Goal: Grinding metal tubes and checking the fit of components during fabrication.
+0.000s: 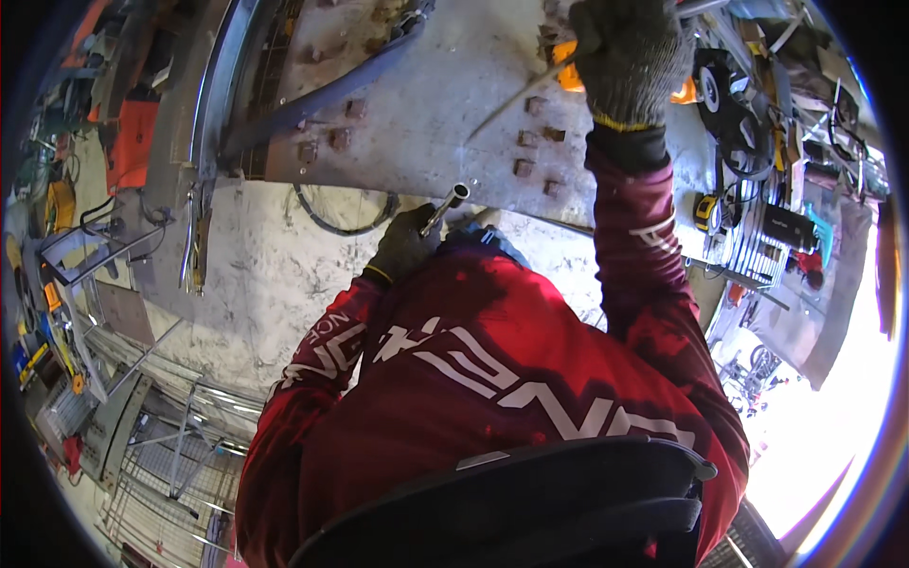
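Observation:
My left hand, in a dark glove, is closed around a short metal tube beside the bench's near edge. The tube's round open end points up and away from me. My right arm reaches far forward over the steel bench top. Seen from the back, my gloved right hand is closed, with its fingertips partly hidden. From it a thin rod slants down to the left, its tip over the bench plate. Orange parts of some object show behind this hand.
Small rusty blocks stand on the bench plate. A thick dark hose crosses its left side. On the right are a black-and-yellow tape measure, an angle-grinder-like tool and a black box. Wire racks stand at lower left.

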A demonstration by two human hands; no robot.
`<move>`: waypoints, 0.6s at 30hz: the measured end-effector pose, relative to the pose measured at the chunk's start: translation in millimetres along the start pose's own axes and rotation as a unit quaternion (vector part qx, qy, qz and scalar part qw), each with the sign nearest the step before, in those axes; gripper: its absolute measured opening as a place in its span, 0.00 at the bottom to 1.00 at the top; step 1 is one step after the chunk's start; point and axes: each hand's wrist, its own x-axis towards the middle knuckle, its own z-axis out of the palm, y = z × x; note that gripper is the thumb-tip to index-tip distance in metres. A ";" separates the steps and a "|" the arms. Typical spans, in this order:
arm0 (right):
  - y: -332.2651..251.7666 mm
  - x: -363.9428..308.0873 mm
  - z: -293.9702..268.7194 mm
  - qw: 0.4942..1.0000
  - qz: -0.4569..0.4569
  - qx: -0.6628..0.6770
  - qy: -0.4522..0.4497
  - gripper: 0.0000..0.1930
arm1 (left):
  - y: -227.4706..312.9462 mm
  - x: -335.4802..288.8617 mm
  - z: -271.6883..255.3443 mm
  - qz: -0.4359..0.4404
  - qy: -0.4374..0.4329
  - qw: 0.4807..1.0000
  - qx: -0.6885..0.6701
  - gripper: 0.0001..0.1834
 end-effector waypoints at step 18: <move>48.4 -67.0 -17.3 0.952 0.052 -0.289 0.085 0.07 | -10.9 5.5 6.3 -0.001 -0.009 1.000 -0.008 0.13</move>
